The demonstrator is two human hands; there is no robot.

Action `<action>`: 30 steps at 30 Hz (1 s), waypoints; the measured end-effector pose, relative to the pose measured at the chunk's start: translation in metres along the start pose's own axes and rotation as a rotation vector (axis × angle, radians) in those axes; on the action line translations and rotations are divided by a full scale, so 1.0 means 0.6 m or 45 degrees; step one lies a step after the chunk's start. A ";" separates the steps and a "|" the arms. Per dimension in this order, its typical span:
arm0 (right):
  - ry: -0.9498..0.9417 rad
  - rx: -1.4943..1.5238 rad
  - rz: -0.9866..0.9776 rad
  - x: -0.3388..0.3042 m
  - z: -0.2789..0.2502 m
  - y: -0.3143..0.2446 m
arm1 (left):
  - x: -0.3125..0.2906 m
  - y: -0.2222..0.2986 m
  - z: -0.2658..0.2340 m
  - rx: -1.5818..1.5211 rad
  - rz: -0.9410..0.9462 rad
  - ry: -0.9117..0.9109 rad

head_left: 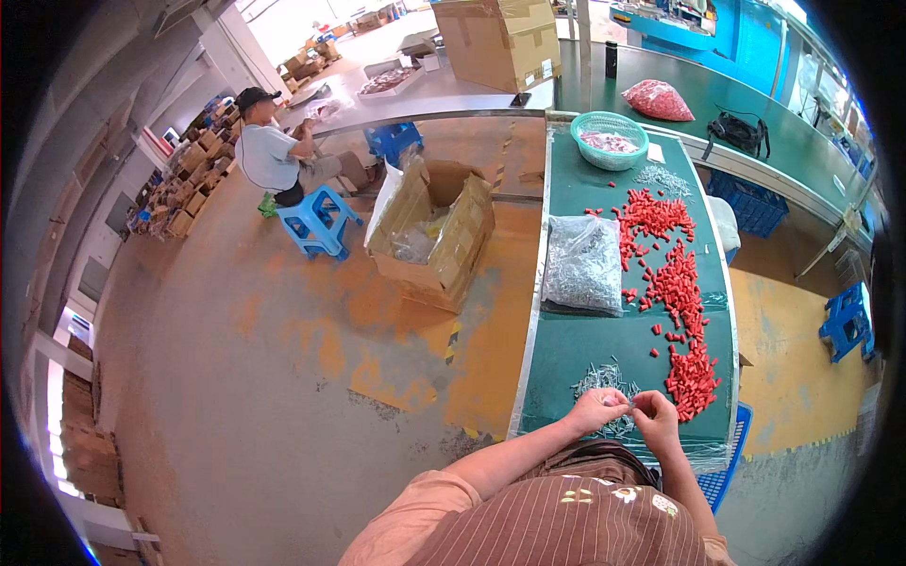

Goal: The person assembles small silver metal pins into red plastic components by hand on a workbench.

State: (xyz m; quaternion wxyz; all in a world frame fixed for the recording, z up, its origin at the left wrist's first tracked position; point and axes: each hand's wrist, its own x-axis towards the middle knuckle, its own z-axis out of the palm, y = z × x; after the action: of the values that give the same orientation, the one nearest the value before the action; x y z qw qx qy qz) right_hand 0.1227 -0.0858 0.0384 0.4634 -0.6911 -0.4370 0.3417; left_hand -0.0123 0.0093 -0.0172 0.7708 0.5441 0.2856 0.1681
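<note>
My left hand [596, 412] and my right hand [658, 423] meet above the near end of the green-topped table [566, 349]. Both have their fingers pinched together, almost touching; whatever they grip is too small to make out. Under and just beyond them lies a loose pile of small silver metal pins or screws [604, 378]. Beside my right hand begins a heap of short red cylindrical pieces [692, 385], which stretches in patches up the table's right side. Left of these, farther up, rests a clear plastic bag [582, 264] packed with silver metal parts.
A green mesh basket [609, 156] and a second silver pile [663, 179] occupy the table's far end. An open cardboard box [439, 236] stands on the floor to the left. Beyond it, a person [274, 146] sits by a blue stool [319, 219]. A blue crate [725, 472] is at the near right.
</note>
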 end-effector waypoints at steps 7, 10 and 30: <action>0.024 -0.084 0.080 -0.032 -0.029 -0.007 | -0.010 0.032 0.004 0.291 -0.197 -0.118; -0.020 -0.158 0.044 -0.027 -0.092 -0.031 | -0.007 0.032 -0.045 -0.520 -0.567 -0.179; 0.135 -0.129 0.165 -0.078 -0.111 -0.009 | -0.026 0.052 0.012 -0.264 -0.372 -0.049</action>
State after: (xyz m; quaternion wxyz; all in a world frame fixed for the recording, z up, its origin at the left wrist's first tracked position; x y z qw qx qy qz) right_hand 0.1618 -0.1504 0.0689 0.4273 -0.7574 -0.3832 0.3114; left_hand -0.0181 0.0062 0.0178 0.8442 0.4177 0.3280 0.0725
